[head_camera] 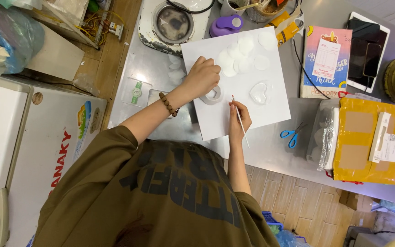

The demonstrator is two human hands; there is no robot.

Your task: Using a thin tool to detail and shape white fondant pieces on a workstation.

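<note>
Thin stick [240,120]: centre of frame, over the lower part of the white sheet [270,105]; long axis runs from upper left to lower right, red tip pointing up-left.
Right hand [239,120]: fingers pinched on the thin stick near its middle.
Left hand [202,77]: curled over a roll of tape [212,95] lying on the white sheet, fingers closed on its upper edge.
Clear heart mould [258,92]: on the sheet, just right of the stick's tip; contents cannot be told.
White discs [241,57]: scattered across the sheet's upper part.
Blue scissors [291,135]: on the steel table [270,155], right of the sheet.
Yellow parcel [375,142]: right edge, brown tape strips, white label.
Clear tub [324,137]: left of the parcel, pale pieces inside.
Pink notebook [325,61]: upper right, white slip on top.
Purple punch [226,25]: top centre.
</note>
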